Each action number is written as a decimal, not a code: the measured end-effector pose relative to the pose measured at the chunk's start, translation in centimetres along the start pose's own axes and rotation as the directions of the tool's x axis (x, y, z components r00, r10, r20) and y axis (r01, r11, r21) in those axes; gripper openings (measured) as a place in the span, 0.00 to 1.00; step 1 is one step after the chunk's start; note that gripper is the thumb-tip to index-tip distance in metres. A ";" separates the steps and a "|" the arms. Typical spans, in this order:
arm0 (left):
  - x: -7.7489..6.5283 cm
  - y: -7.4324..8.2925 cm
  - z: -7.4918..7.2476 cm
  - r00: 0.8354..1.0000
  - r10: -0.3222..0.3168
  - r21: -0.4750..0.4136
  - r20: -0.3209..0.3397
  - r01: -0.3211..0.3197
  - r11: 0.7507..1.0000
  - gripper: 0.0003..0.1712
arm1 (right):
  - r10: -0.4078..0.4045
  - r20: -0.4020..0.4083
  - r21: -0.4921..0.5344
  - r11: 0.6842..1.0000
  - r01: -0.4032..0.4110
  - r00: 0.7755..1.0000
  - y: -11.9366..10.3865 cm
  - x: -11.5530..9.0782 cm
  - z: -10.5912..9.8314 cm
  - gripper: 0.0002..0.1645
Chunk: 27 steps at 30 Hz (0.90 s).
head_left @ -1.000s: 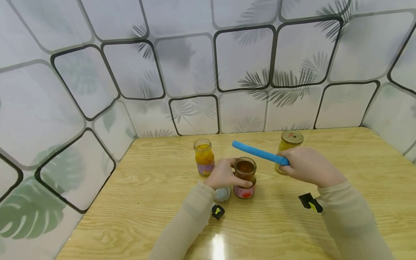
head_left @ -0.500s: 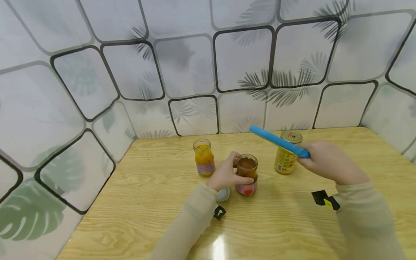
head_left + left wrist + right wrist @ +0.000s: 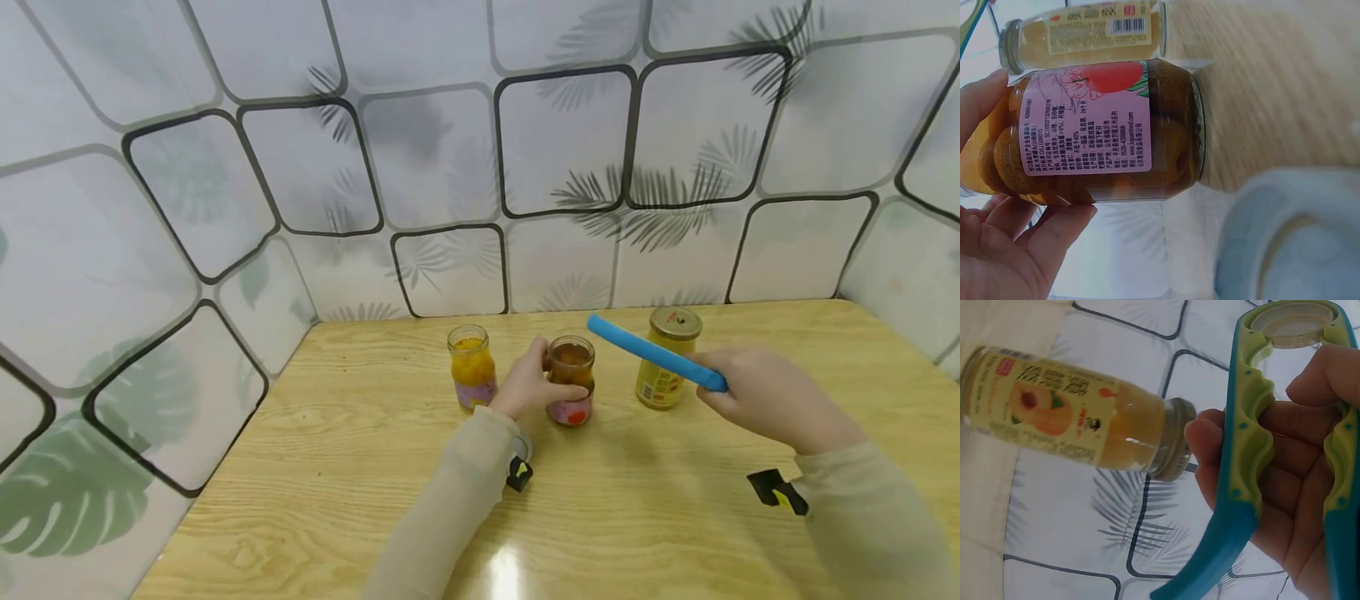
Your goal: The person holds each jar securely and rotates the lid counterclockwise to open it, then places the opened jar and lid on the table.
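My left hand (image 3: 525,387) grips a lidless glass jar (image 3: 572,411) of dark round fruit in brown liquid, thumb on one side and fingers on the other. The left wrist view shows its pink label (image 3: 1088,119) with a red fruit. My right hand (image 3: 765,396) holds a jar opener (image 3: 652,354), blue outside with green wavy inner grips. A metal lid (image 3: 1291,322) sits in the opener's round end in the right wrist view. Between my hands stands a yellow-labelled peach jar (image 3: 660,383) with its gold lid on.
Left of my left hand stands a lidless jar of orange fruit (image 3: 472,371) with a purple label. A pale round lid (image 3: 522,446) lies on the wooden table (image 3: 337,467), partly hidden by my left wrist. A patterned wall (image 3: 442,167) closes off the back.
My left hand has moved the dark-fruit jar back towards the wall. My right hand has drawn away to the right with the jar opener, uncovering the peach jar.
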State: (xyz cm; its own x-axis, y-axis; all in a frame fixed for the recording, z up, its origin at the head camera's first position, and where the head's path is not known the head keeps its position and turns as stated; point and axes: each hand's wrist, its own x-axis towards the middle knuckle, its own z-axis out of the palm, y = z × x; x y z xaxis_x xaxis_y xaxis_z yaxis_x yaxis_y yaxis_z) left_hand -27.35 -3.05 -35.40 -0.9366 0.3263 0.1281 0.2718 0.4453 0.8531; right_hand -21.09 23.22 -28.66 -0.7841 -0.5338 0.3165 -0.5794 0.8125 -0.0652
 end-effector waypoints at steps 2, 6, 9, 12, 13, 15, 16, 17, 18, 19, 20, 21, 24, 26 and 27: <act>0.4 0.0 0.1 1.000 -0.002 0.004 -0.002 0.002 1.000 0.28 | 0.003 0.014 -0.001 1.000 -0.003 1.000 0.3 -0.4 0.2 0.19; 1.3 0.1 0.1 1.000 -0.002 0.002 -0.012 0.002 1.000 0.30 | -0.001 0.004 0.003 1.000 0.001 1.000 0.8 -0.9 0.4 0.20; 1.6 0.1 0.0 1.000 -0.010 -0.006 -0.012 0.010 1.000 0.31 | -0.009 -0.004 0.010 1.000 0.009 1.000 1.3 -1.2 0.5 0.21; 1.8 0.0 -0.1 1.000 -0.013 -0.012 0.003 0.013 1.000 0.31 | -0.019 -0.021 0.033 0.999 0.020 1.000 1.6 -1.5 0.7 0.20; 1.8 0.0 -0.2 1.000 -0.013 -0.013 0.008 0.013 1.000 0.31 | -0.031 -0.029 0.045 0.998 0.032 0.999 1.6 -1.6 0.9 0.20; 1.7 0.1 -0.3 1.000 -0.013 -0.022 0.018 0.013 1.000 0.32 | -0.062 -0.051 0.066 0.996 0.065 0.997 1.7 -1.7 1.3 0.18; 1.7 0.0 -0.3 1.000 -0.012 -0.024 0.022 0.012 1.000 0.32 | -0.081 -0.062 0.076 0.993 0.085 0.995 1.7 -1.7 1.5 0.17; 1.6 0.1 -0.4 1.000 -0.011 -0.028 0.027 0.011 1.000 0.32 | -0.101 -0.071 0.085 0.991 0.107 0.992 1.6 -1.7 1.8 0.16; 1.6 0.1 -0.4 0.999 -0.009 -0.031 0.033 0.010 0.999 0.32 | -0.123 -0.070 0.096 0.987 0.130 0.990 1.6 -1.6 2.0 0.15; 1.5 0.1 -0.5 0.999 -0.009 -0.033 0.040 0.010 0.999 0.32 | -0.148 -0.064 0.114 0.981 0.154 0.987 1.5 -1.6 2.3 0.13; 1.5 0.1 -0.5 0.999 -0.008 -0.036 0.047 0.010 0.999 0.33 | -0.167 -0.054 0.131 0.976 0.173 0.985 1.4 -1.5 2.6 0.10; 1.5 0.0 -0.5 0.999 0.000 -0.036 0.054 0.002 0.999 0.34 | -0.183 -0.034 0.156 0.970 0.186 0.982 1.3 -1.3 2.9 0.08; 1.0 -0.2 -0.6 0.997 -0.025 -0.024 0.079 0.027 0.999 0.39 | -0.229 0.046 0.237 0.948 0.212 0.972 0.8 -0.8 3.7 0.09; 0.4 -0.3 -0.8 0.994 -0.056 -0.017 0.089 0.057 0.998 0.43 | -0.242 0.099 0.282 0.937 0.206 0.965 0.4 -0.5 4.2 0.10; -0.2 -0.3 -1.0 0.993 -0.072 -0.007 0.090 0.073 0.997 0.44 | -0.243 0.125 0.303 0.932 0.196 0.962 0.3 -0.3 4.4 0.10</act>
State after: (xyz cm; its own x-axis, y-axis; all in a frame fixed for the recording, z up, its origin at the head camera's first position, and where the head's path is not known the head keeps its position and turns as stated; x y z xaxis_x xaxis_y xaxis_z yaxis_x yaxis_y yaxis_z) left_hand -27.48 -4.01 -35.16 -0.9298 0.3674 0.0205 0.2015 0.4617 0.8638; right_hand -21.96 22.57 -32.94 -0.6410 -0.7406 0.2016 -0.7617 0.5816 -0.2856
